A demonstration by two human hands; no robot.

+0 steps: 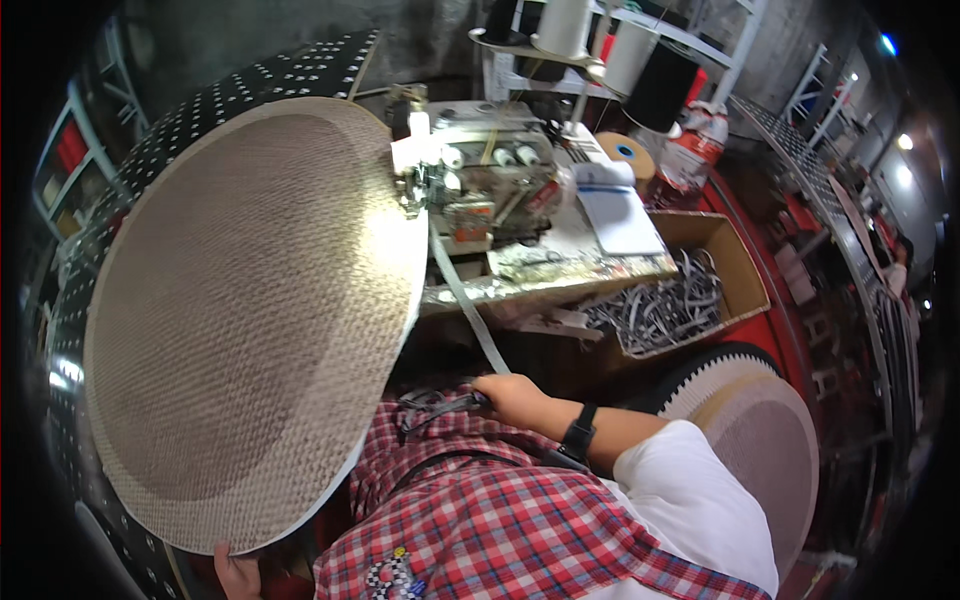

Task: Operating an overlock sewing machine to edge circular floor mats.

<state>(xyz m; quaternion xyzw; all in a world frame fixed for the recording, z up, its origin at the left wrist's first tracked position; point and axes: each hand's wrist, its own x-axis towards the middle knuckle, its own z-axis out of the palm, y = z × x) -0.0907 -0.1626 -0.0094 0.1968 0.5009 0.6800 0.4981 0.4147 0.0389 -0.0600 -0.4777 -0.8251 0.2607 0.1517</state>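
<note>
Filling the space to the left of the sewing machine [480,175], the big round woven mat [250,320] stands tilted with its upper right rim pressed in at the machine's needle end; its pale bound edge curves down from there toward the person's plaid lap; little open room shows between that edge and the worktable [560,275] below the machine; a cardboard box of strips [690,290] sits right of the machine, crowding that side; a grey binding tape [470,310] runs from under the machine down to the right hand [515,398], which is closed around the tape's lower end, well below the machine; the left hand [235,575] grips the mat's bottom rim, far below-left of the machine, fingers behind the mat; another round mat [760,440] lies below-right of the machine.
</note>
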